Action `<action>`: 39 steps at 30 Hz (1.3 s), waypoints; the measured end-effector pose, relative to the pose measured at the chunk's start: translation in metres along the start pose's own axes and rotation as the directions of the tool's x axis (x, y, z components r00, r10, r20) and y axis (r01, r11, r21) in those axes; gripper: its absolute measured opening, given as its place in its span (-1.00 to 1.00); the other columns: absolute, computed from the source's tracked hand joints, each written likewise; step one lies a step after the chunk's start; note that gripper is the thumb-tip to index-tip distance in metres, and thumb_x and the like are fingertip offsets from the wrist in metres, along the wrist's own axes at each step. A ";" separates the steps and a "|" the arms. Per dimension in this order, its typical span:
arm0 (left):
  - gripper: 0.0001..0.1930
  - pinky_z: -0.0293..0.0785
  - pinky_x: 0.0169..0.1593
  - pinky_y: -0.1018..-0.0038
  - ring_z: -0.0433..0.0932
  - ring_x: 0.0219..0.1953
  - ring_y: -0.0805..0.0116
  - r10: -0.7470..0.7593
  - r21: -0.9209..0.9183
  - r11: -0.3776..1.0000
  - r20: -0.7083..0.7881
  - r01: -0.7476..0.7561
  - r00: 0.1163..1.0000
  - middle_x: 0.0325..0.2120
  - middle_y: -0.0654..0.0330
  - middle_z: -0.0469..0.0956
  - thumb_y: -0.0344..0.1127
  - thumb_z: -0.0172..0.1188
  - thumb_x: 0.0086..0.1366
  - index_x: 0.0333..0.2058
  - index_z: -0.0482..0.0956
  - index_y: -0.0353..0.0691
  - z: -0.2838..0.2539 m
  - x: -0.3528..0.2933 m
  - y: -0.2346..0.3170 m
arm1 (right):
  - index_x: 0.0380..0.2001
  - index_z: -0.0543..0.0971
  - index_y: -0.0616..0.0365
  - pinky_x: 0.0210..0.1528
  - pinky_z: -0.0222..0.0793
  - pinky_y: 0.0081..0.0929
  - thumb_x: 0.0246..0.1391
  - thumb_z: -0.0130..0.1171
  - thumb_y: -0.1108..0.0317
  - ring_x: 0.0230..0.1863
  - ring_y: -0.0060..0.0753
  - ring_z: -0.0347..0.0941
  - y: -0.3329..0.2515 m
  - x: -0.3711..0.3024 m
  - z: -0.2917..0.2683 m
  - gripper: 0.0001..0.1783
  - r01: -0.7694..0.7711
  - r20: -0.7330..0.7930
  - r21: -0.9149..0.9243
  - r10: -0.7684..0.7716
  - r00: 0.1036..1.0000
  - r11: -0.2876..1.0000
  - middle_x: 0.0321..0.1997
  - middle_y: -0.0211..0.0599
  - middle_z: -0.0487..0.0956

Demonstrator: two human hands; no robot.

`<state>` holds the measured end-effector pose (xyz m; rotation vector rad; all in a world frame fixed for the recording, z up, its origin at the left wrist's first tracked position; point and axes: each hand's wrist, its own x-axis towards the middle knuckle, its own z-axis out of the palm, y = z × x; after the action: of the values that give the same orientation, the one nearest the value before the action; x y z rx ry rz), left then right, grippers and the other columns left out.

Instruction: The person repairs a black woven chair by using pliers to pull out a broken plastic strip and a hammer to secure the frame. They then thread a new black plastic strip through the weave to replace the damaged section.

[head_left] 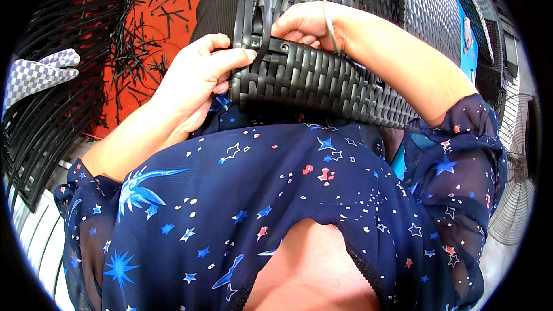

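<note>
A black woven rattan furniture piece [334, 75] lies across my lap, its near edge wrapped in flat plastic strands. At its left corner my left hand [201, 69] is closed, thumb pressed on top beside a loose rattan strip [266, 17] and fingers curled against the side. My right hand [302, 26] reaches over from the right with bent fingers. Its thumb and index meet at the upright strip, which they seem to pinch; the fingertips are partly hidden. A small screw hole shows in the frame between the hands.
Cut black strip scraps [167, 11] litter a red surface [124, 95] at the upper left. Bundles of long black strands [63, 80] hang at the left, with a checkered glove [43, 75] on them. More woven panels [432, 6] stand behind; a fan cage [512, 207] is at the right.
</note>
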<state>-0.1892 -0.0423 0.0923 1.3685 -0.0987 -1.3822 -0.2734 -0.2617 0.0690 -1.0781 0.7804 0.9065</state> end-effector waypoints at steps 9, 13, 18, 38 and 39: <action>-0.68 0.15 -0.57 0.69 0.32 -0.61 0.70 0.043 0.121 0.992 0.031 -0.047 0.999 -0.53 0.37 0.51 -0.34 0.37 0.21 -0.19 0.40 -0.26 -0.006 -0.010 0.002 | -0.53 0.52 0.05 -0.79 -0.05 -0.84 0.23 0.11 0.36 -0.79 -0.87 0.07 0.005 0.003 0.006 -0.78 -0.023 0.084 0.155 0.010 0.996 0.988 -0.74 -0.70 0.25; -0.71 0.14 -0.55 0.67 0.28 -0.62 0.69 0.000 0.195 0.981 0.091 -0.018 0.996 -0.55 0.40 0.48 -0.30 0.37 0.20 -0.21 0.46 -0.25 -0.009 -0.008 0.007 | -0.54 0.51 0.07 -0.79 -0.03 -0.86 0.24 0.11 0.36 -0.79 -0.87 0.09 0.007 0.004 0.006 -0.77 -0.014 0.100 0.177 -0.004 0.995 0.984 -0.74 -0.69 0.26; -0.81 0.13 -0.53 0.65 0.21 -0.65 0.68 -0.156 0.163 0.978 0.158 0.130 0.975 -0.62 0.46 0.40 -0.23 0.35 0.22 -0.35 0.60 -0.22 -0.015 -0.003 0.015 | -0.62 0.47 0.03 -0.80 0.00 -0.84 0.25 0.12 0.30 -0.81 -0.87 0.07 0.005 0.003 0.009 -0.69 0.003 0.062 0.174 -0.014 0.998 0.985 -0.77 -0.69 0.28; -0.62 0.41 -0.26 0.70 0.48 -0.37 0.68 0.328 0.222 0.885 0.328 -0.410 0.886 -0.27 0.30 0.65 -0.50 0.16 0.35 0.13 0.52 -0.42 -0.056 0.023 -0.048 | -0.61 0.51 -0.05 -0.75 -0.15 -0.77 0.19 0.19 0.28 -0.79 -0.89 -0.01 -0.001 0.006 0.006 -0.73 0.121 -0.132 -0.159 -0.143 0.981 0.980 -0.76 -0.80 0.20; -0.62 0.41 -0.26 0.71 0.48 -0.37 0.69 0.338 0.215 0.887 0.303 -0.409 0.891 -0.28 0.30 0.65 -0.52 0.17 0.33 0.12 0.52 -0.42 -0.055 0.026 -0.050 | -0.60 0.52 -0.04 -0.75 -0.15 -0.77 0.20 0.19 0.27 -0.79 -0.89 -0.01 -0.001 0.007 0.004 -0.74 0.113 -0.132 -0.163 -0.135 0.982 0.980 -0.76 -0.80 0.19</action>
<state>-0.1715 -0.0090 0.0232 1.2972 -0.7204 -1.2339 -0.2690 -0.2562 0.0641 -1.3256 0.7596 0.8002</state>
